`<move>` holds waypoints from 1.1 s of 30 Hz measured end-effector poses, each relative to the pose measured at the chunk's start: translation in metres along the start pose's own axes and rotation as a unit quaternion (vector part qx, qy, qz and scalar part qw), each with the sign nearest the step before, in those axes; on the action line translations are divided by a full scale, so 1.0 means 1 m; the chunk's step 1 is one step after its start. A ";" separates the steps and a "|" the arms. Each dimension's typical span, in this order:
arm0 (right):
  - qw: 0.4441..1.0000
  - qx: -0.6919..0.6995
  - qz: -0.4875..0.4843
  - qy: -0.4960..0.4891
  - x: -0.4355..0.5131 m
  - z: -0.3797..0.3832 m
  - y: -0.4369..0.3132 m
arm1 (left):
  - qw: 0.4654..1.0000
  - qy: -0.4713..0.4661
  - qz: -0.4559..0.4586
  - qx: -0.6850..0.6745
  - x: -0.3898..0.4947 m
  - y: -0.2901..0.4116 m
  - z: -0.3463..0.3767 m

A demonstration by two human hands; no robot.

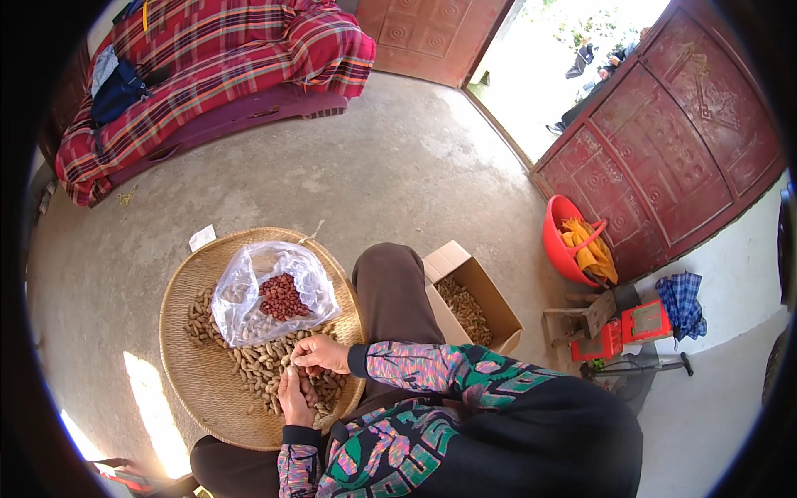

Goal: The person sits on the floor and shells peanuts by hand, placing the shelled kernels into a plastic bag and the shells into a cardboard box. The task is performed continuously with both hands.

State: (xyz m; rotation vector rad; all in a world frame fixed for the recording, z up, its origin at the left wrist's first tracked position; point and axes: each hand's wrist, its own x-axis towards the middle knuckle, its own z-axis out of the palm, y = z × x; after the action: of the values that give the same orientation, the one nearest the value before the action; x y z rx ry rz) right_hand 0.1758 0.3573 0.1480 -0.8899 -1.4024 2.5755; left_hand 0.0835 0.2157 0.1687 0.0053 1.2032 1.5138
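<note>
My right hand (324,355) and my left hand (296,398) meet over a heap of unshelled peanuts (255,367). Their fingertips pinch what looks like a single peanut pod (287,360), partly hidden by the fingers. The heap lies in a round woven bamboo tray (199,392), which rests by my legs. Beyond my hands in the tray is an open clear plastic bag (240,280) holding a pile of red shelled peanut kernels (283,297).
Right of my knee (389,274) stands an open cardboard box (498,311) containing peanut shells (464,308). A red plastic basket (557,249) and a wooden stool (591,314) are near the door (660,143). A plaid-covered sofa (218,81) stands across the concrete floor (398,162). People are outside the doorway.
</note>
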 end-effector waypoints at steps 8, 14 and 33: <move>0.984 -0.145 -0.103 0.002 0.006 0.003 0.006 | 0.997 0.013 -0.057 -0.060 0.003 -0.002 -0.011; 0.993 -0.111 -0.047 0.008 0.005 0.012 0.004 | 0.995 -0.016 -0.048 -0.082 0.008 -0.012 -0.029; 0.995 -0.091 -0.023 -0.030 0.009 0.003 0.001 | 0.993 0.038 0.036 -0.104 0.007 -0.005 -0.024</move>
State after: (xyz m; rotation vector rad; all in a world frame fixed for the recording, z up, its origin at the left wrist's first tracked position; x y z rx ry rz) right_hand 0.1670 0.3570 0.1442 -0.7971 -1.6753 2.4927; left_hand 0.0710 0.2042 0.1503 -0.1516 1.1096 1.7103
